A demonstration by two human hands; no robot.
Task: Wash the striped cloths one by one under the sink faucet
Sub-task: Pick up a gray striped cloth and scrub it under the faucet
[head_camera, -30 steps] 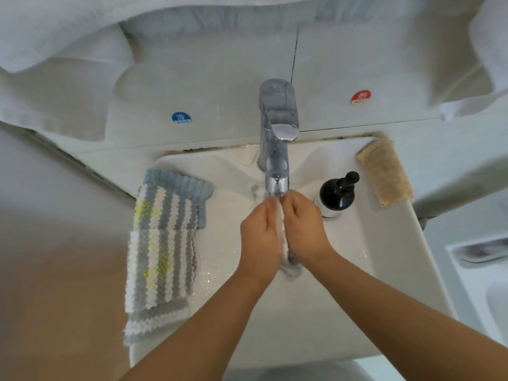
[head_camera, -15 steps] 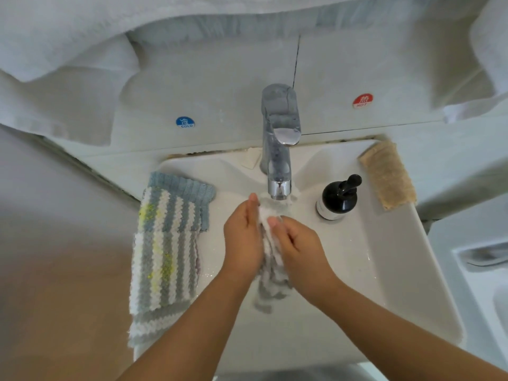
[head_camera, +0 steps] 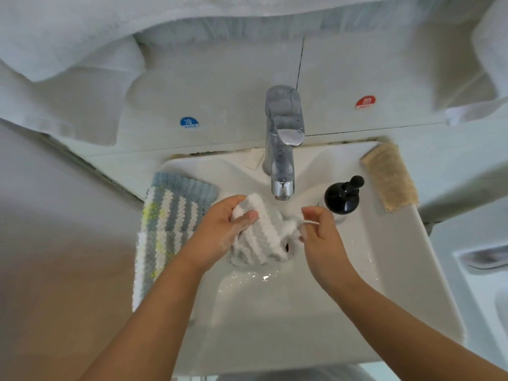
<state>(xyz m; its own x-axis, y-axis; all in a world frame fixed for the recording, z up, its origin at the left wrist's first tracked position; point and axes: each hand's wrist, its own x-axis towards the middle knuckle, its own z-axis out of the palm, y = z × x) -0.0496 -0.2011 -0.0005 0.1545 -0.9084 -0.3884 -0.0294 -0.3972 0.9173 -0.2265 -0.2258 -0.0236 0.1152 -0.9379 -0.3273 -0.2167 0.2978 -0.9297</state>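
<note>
Head view: my left hand (head_camera: 220, 229) is gripping the striped cloth (head_camera: 261, 237) under the faucet (head_camera: 283, 149), over the sink (head_camera: 384, 284); my right hand (head_camera: 321, 235) is pinching its white loop. More striped cloths (head_camera: 165, 229) are lying on the sink's left rim.

The cloth (head_camera: 259, 235) covers most of the drain (head_camera: 289, 247). The left hand's (head_camera: 220, 229) fingers (head_camera: 236, 200) curl out of sight behind it. Both forearms leave the bottom edge.
</note>
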